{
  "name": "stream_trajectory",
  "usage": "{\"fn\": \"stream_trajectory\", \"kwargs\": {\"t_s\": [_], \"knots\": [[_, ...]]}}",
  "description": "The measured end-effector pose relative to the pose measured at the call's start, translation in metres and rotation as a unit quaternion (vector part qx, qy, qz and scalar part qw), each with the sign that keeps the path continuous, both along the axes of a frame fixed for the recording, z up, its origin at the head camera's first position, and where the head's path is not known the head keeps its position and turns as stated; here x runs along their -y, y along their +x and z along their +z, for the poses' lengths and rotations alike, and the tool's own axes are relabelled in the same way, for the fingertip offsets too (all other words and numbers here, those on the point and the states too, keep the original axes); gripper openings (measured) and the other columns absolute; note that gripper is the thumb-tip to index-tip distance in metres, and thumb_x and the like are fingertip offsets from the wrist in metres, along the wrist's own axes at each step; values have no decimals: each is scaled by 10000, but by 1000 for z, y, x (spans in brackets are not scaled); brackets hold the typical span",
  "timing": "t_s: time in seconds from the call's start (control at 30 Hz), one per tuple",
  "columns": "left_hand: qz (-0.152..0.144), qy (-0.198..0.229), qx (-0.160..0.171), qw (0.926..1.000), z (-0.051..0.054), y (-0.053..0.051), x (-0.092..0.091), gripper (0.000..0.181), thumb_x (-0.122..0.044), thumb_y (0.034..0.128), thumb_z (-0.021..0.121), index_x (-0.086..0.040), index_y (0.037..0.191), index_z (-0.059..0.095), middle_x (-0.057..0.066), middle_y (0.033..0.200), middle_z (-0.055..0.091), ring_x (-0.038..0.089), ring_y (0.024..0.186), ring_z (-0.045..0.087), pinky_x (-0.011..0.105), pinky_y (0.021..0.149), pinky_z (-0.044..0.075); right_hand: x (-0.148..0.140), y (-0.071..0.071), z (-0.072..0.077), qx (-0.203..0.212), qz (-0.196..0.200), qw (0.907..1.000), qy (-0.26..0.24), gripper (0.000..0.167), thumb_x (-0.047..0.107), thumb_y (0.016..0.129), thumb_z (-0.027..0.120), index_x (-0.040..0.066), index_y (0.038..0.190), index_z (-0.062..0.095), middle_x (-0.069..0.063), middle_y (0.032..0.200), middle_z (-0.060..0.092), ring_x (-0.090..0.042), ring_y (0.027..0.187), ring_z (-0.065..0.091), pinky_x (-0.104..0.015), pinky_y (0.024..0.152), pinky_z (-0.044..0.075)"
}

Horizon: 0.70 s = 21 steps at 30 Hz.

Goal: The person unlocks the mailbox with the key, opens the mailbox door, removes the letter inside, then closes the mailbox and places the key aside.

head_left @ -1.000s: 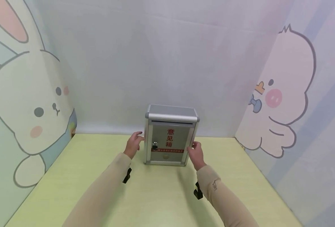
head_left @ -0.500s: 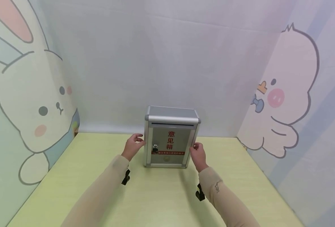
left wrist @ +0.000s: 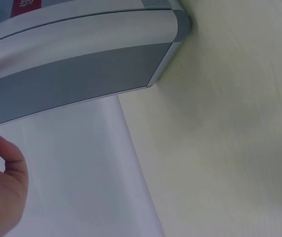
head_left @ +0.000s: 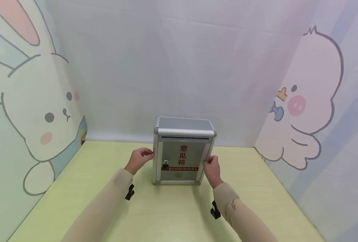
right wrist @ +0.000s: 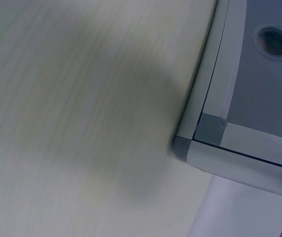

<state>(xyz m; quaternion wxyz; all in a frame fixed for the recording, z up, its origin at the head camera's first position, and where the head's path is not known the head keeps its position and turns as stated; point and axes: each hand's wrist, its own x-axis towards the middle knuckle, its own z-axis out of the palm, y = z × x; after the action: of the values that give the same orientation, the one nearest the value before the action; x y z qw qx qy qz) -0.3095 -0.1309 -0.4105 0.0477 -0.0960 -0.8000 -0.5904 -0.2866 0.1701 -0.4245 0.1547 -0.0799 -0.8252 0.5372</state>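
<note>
A grey suggestion box (head_left: 185, 124) with silver edges stands upright on the table. Its front has a slot at the top, red Chinese characters, a red strip and a small lock (head_left: 165, 164) with something dark at it. At the box's left side, my left hand (head_left: 139, 160) holds on with curled fingers; the left wrist view shows its fingertips by the side panel's rear edge. My right hand (head_left: 212, 170) grips the opposite side, its fingers partly hidden. A round window (right wrist: 274, 41) shows low on the front in the right wrist view.
The pale yellow table (head_left: 164, 215) ends at a whitish back wall (head_left: 179, 74) behind the box. Side walls carry a cartoon rabbit (head_left: 30, 111) on the left and a cartoon chick (head_left: 315, 80) on the right.
The suggestion box has come a little nearer to me across the table, away from the back wall. Both hands have moved along with it at its sides.
</note>
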Motion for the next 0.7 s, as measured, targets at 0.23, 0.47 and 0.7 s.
{"fn": "stream_trajectory", "kwargs": {"t_s": [0.23,0.47,0.7], "knots": [[-9,-56,-169,9998,0,12,-1,128,-53,830,672,54,895,648,55,811,647,166,756,534,287,662,447,3,5,-4,-183,6,9998,-18,150,-33,831,446,36,906,335,-90,829,375,-254,808,403,-345,683,335],[-7,-486,-375,9981,1,23,-1,95,-59,821,692,23,847,652,79,862,664,180,777,499,315,697,410,-1,10,-6,-381,209,9990,-42,171,-58,804,456,25,891,335,-77,815,374,-239,797,398,-333,672,342],[-191,-569,-324,9977,0,32,3,88,-63,826,686,12,853,650,94,892,659,184,750,456,314,665,391,-2,16,-7,-487,261,9984,-114,178,-66,794,460,31,886,343,-66,795,371,-220,772,390,-316,670,342]]}}
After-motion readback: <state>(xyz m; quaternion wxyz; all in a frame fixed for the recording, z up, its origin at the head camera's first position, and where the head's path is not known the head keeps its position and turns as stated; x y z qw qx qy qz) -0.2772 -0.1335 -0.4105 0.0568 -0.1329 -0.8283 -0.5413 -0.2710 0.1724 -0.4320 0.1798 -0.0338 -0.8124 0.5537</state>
